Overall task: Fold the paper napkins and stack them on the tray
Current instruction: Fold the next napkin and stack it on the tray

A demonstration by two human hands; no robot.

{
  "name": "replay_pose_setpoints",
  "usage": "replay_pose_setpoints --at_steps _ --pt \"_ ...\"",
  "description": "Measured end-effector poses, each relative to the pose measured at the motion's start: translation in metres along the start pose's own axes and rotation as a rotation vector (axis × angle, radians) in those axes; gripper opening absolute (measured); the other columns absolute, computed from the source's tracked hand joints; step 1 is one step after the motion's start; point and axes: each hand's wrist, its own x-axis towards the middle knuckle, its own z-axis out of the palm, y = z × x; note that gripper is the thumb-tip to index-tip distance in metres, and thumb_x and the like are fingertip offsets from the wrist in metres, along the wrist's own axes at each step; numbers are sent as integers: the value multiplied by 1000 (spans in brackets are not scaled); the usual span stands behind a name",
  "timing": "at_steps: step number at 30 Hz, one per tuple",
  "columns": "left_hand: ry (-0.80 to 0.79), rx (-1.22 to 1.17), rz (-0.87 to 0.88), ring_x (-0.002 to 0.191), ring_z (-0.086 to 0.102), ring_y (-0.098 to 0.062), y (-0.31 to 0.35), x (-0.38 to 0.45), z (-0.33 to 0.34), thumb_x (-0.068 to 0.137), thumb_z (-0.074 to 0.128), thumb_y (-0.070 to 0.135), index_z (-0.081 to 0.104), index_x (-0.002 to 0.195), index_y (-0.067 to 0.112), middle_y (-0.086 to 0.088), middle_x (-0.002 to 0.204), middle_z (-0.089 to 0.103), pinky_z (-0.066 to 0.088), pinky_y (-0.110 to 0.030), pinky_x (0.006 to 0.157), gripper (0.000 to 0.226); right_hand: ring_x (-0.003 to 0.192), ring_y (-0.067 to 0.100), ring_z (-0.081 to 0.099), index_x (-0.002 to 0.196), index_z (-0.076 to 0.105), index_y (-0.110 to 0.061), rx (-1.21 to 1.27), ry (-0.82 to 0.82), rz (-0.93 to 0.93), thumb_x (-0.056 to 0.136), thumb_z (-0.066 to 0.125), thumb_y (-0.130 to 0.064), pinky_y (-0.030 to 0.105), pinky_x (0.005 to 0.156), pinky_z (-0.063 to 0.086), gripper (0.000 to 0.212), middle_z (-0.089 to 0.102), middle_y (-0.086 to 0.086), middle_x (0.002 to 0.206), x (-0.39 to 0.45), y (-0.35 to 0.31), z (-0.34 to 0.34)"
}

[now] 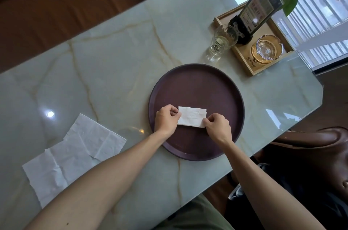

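— White paper, folded into a small rectangle: where do you have that folded napkin (192,119)?

— Over the near half of the round dark-purple tray (197,79), which sits on your marble table (113,60). Your left hand (165,119) pinches its left end with curled fingers; your right hand (218,128) pinches the near right corner the same way.

— And the rest?

— Unfolded napkins (75,150) lie overlapping on the table to your left, well apart from the tray. Beyond it stands a drinking glass (220,43), just beside a wooden tray (244,64) holding an amber ashtray (266,51) and a menu stand (258,7).
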Motion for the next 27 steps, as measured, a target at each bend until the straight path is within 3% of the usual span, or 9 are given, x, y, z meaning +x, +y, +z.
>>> replay_pose_setpoints --at_steps 12,17,22,27 --pt "-6 17 44 74 61 -16 1 -2 -1 90 69 28 72 91 20 11 69 60 43 -26 67 8 79 26 67 81 66 -17 -38 -8 1 87 52 -36 36 73 55 24 70 0 83 2 1 1" --pt "-10 32 42 76 62 -17 2 -3 -1 90 68 27 72 92 22 12 69 60 44 -27 68 7 78 30 66 80 66 -9 -67 -24 4 88 51 -30 36 70 52 27 69 4 79 2 0 1" --pt "-7 22 40 82 66 -19 5 -3 0 89 70 27 71 100 23 11 75 63 49 -29 72 11 83 26 64 90 57 -17 -48 8 10 88 55 -33 35 69 47 17 66 -1 87 2 2 1" --pt "-26 33 46 83 66 -20 8 -5 0 91 66 26 73 95 27 10 77 64 52 -33 74 9 79 26 66 81 63 -17 -44 -3 -7 87 54 -32 37 72 54 18 70 1 83 1 7 1"
